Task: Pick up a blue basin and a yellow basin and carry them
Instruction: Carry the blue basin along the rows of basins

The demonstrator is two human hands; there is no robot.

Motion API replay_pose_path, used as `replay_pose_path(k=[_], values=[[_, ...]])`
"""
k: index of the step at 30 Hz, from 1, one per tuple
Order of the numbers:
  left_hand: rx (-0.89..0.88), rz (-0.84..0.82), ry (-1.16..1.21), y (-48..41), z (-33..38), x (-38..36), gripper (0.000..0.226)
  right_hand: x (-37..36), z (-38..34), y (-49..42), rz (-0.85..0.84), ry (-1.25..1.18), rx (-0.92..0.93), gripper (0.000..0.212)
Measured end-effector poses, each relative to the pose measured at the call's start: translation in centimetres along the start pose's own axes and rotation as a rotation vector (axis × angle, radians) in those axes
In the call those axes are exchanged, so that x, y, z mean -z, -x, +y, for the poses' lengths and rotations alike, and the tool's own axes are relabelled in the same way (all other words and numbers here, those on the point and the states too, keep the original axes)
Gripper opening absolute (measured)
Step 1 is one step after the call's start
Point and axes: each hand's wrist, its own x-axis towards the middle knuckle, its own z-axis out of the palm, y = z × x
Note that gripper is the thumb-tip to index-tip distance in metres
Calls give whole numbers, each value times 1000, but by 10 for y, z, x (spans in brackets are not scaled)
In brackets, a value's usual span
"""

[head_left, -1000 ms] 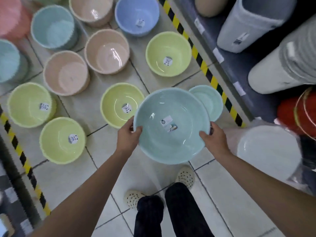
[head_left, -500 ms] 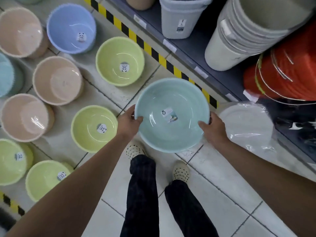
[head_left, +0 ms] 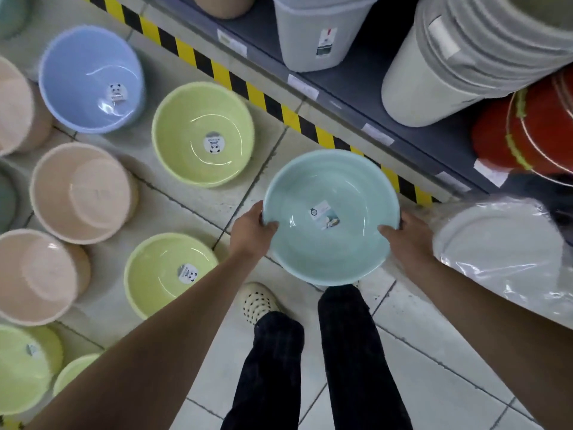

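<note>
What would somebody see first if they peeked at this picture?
First, the pale blue basin in the middle, held off the floor with the left hand and right hand on opposite sides of its rim. To the left, yellow-green basins, pink basins and a periwinkle basin sit on the tiled floor. At the right edge, red buckets glow on a shelf.

Even, bright overhead light with soft shadows. White glare streaks curve inside the glossy basins (head_left: 201, 135) at left. Motion blur softens the upper right buckets (head_left: 477, 57); wide-angle distortion bends the frame edges.
</note>
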Motion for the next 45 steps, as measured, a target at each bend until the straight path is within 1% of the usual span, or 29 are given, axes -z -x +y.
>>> replay_pose_path(k=[4, 6, 10, 12, 15, 17, 20, 23, 25, 29, 33, 35, 37, 41, 45], values=[[35, -41, -107, -41, -4, -22, 26, -26, 14, -47, 1, -85, -90, 27], [50, -26, -131, -63, -6, -37, 26, -39, 24, -73, -9, -78, -135, 33], [132, -8, -58, -93, -16, -74, 33, -55, 45, -114, -34, -68, -159, 39], [146, -10, -11, -102, -22, -91, 31, -58, 53, -129, -19, -37, -162, 40], [127, 21, 32, -115, -33, -115, 28, -62, 62, -144, 4, 79, -135, 40], [124, 46, 12, -124, -43, -127, 28, -66, 69, -150, 4, 120, -108, 41], [126, 86, -12, -138, -54, -142, 27, -73, 78, -162, -8, 170, -70, 37], [105, 198, 27, -145, -61, -150, 27, -85, 82, -171, -27, 191, -31, 33], [97, 254, 65, -148, -64, -153, 27, -94, 86, -175, -9, 195, -3, 29], [73, 214, 99, -150, -71, -156, 29, -106, 95, -181, 30, 222, 9, 28], [65, 187, 136, -160, -76, -159, 31, -111, 102, -188, -6, 169, -25, 27], [92, 176, 145, -166, -77, -163, 33, -115, 107, -193, -17, 121, -38, 27], [122, 171, 204, -169, -77, -166, 31, -118, 109, -196, -15, 82, -44, 29], [246, 112, 349, -173, -79, -164, 25, -120, 112, -196, -38, 110, -40, 33], [246, 48, 377, -160, -81, -153, 16, -108, 106, -183, -17, 84, -54, 33]])
